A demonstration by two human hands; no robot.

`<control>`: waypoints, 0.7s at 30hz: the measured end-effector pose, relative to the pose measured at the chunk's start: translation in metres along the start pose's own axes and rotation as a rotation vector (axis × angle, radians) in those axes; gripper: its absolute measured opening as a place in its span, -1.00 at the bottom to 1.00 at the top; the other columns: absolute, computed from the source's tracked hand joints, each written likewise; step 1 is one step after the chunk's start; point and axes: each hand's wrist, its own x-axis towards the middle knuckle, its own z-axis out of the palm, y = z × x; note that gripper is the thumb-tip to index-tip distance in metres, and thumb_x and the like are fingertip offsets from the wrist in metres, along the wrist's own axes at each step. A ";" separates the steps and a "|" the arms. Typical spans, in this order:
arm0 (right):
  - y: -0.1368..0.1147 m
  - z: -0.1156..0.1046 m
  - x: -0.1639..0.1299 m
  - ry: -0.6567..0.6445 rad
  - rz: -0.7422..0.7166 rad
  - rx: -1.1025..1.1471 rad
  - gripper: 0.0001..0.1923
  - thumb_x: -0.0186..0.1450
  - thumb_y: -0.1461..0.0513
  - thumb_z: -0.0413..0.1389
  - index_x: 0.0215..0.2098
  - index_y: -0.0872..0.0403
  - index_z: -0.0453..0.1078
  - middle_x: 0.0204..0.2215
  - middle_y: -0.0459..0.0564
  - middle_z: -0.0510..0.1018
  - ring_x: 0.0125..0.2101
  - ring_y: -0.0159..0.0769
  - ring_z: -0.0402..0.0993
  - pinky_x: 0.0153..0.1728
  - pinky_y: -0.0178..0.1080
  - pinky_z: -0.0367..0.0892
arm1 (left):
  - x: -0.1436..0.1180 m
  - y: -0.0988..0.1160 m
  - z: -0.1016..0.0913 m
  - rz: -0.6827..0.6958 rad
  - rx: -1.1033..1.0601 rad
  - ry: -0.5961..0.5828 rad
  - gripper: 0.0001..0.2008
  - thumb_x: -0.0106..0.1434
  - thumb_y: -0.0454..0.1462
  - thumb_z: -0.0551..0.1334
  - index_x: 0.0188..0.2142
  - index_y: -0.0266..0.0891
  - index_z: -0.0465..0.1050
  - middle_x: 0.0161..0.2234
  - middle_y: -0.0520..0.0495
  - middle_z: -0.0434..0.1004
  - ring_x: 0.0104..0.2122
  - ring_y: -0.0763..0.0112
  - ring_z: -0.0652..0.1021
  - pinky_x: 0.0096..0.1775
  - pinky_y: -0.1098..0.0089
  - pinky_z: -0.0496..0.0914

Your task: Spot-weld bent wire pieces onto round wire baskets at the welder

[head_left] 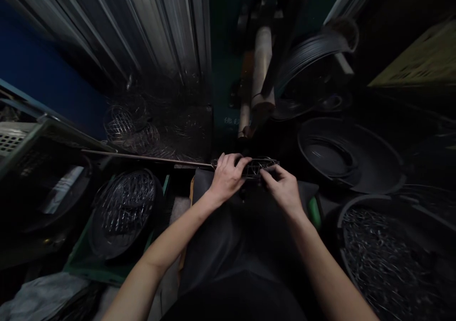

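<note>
A wire frame of thin metal rods (254, 167) lies level in front of me, just above my lap. My left hand (230, 173) is closed over its left part, fingers curled on top. At its right part, my right hand (281, 183) pinches the wire between thumb and fingers; whether a small loose piece is also in that pinch cannot be made out. Dark clothing (242, 245) covers my lap below. The machine's pale cylindrical bar (262, 64) stands beyond the hands.
Left, a green crate (96, 269) carries a dark basin of wire grids (130, 197). Right, a large tub holds many small metal pieces (381, 245); behind it is another black tub (377, 164). A wire coil (313, 55) hangs back right. Loose wire baskets (131, 126) lie back left.
</note>
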 end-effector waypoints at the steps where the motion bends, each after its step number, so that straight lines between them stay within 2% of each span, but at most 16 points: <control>1: -0.001 0.006 0.005 0.013 -0.016 -0.024 -0.66 0.14 -0.01 0.15 -0.42 0.12 0.43 -0.56 -0.09 0.49 -0.55 -0.38 0.35 -0.48 -0.31 0.28 | 0.000 0.000 0.000 0.011 0.012 0.003 -0.48 0.10 -0.38 0.24 0.07 -0.19 0.23 -0.06 -0.16 0.33 -0.01 0.18 0.39 0.12 0.00 0.23; 5: -0.001 0.026 0.009 0.113 -0.149 -0.073 -0.70 0.20 0.02 0.09 -0.37 0.10 0.43 -0.45 -0.05 0.54 -0.45 -0.34 0.41 -0.35 -0.28 0.31 | 0.001 -0.004 -0.002 -0.009 0.018 0.033 -0.48 0.10 -0.38 0.24 0.07 -0.20 0.22 -0.06 -0.17 0.33 0.00 0.18 0.39 0.13 0.01 0.22; 9: -0.002 0.039 0.004 0.183 -0.272 -0.101 -0.72 0.24 0.04 0.07 -0.36 0.09 0.41 -0.42 -0.06 0.53 -0.41 -0.34 0.42 -0.31 -0.28 0.30 | 0.003 -0.013 -0.003 -0.034 -0.019 0.054 -0.49 0.11 -0.35 0.26 0.07 -0.19 0.23 -0.04 -0.17 0.33 0.01 0.17 0.39 0.12 0.02 0.24; 21: 0.002 0.050 0.023 0.295 -0.386 -0.120 -0.76 0.27 0.08 0.09 -0.37 0.09 0.39 -0.45 -0.08 0.48 -0.43 -0.38 0.40 -0.32 -0.32 0.29 | 0.018 -0.027 0.005 0.011 -0.066 0.178 -0.49 0.11 -0.35 0.28 0.05 -0.22 0.23 -0.04 -0.16 0.35 0.02 0.21 0.39 0.16 0.04 0.20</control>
